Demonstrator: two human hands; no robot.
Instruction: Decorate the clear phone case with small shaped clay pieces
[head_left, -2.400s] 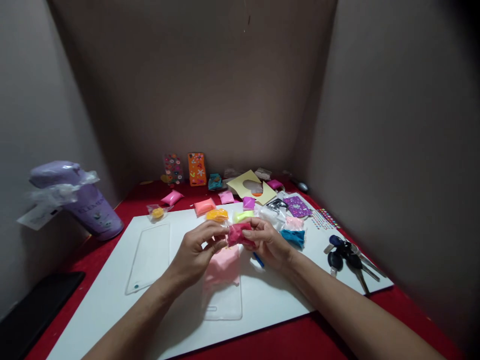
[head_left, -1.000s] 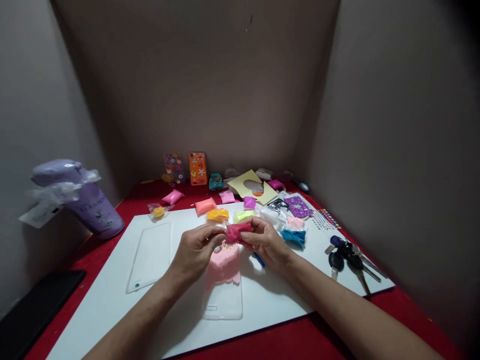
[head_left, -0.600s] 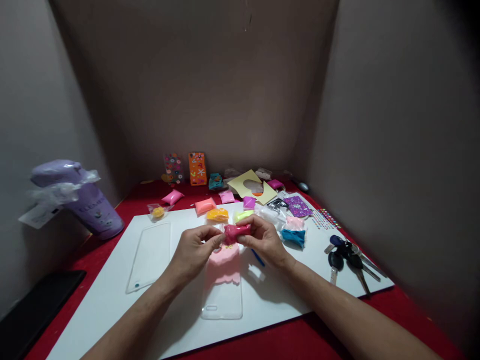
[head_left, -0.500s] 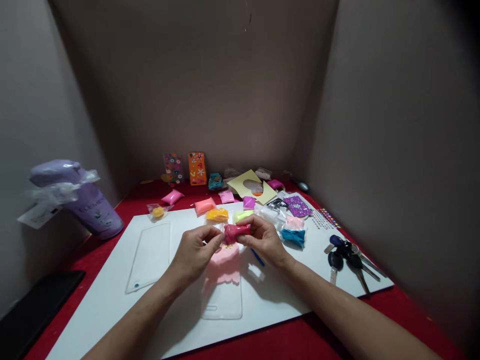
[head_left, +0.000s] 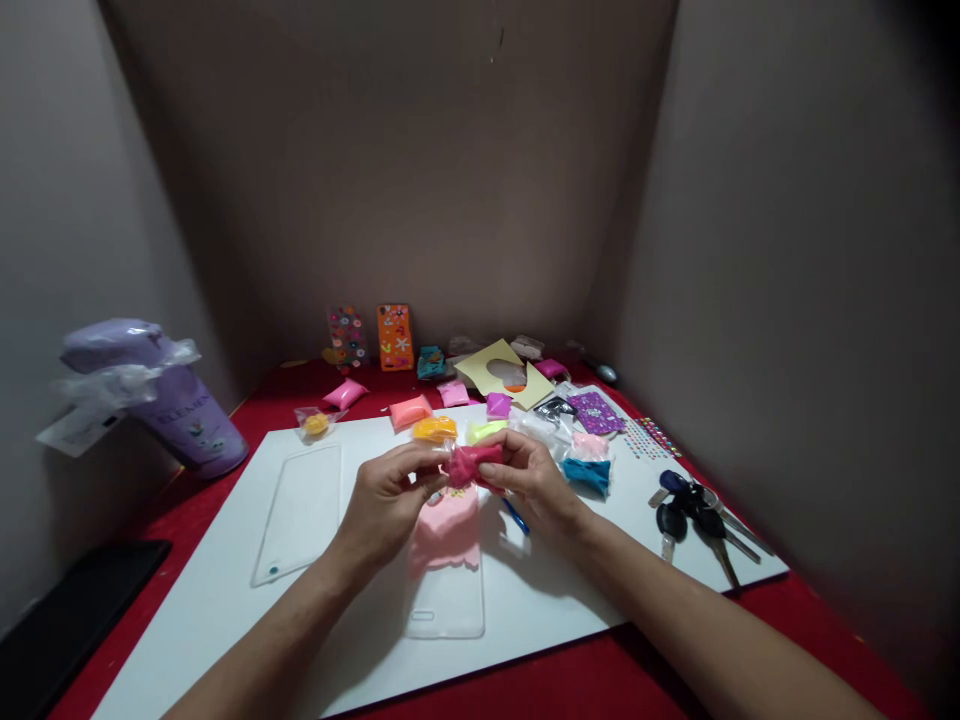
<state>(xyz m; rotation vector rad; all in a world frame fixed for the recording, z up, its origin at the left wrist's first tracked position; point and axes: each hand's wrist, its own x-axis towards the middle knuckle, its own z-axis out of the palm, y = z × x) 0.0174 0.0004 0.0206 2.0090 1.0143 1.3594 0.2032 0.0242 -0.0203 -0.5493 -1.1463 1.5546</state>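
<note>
Between both hands is a small clear packet of dark pink modelling clay (head_left: 472, 462). My left hand (head_left: 394, 495) pinches the packet's left end, thumb against fingers. At its right end my right hand (head_left: 536, 480) grips it, with the thumb on the front. Below them a clear phone case (head_left: 446, 605) lies on the white board, its upper part covered by a light pink clay layer (head_left: 444, 535) with a wavy lower edge. Small yellow bits show near the top of that layer, partly hidden by the hands. A blue tool (head_left: 515, 516) lies right of the case.
Another clear phone case (head_left: 300, 515) lies on the white board (head_left: 225, 600) at left. Several clay packets, such as a teal one (head_left: 586, 476) and an orange one (head_left: 434, 430), lie behind. Keys (head_left: 686, 510) sit at right. A purple wrapped bottle (head_left: 165, 400) stands at far left.
My right thumb has moved up onto the front of the packet, and the packet has turned slightly. Both hands stay in nearly the same place above the case.
</note>
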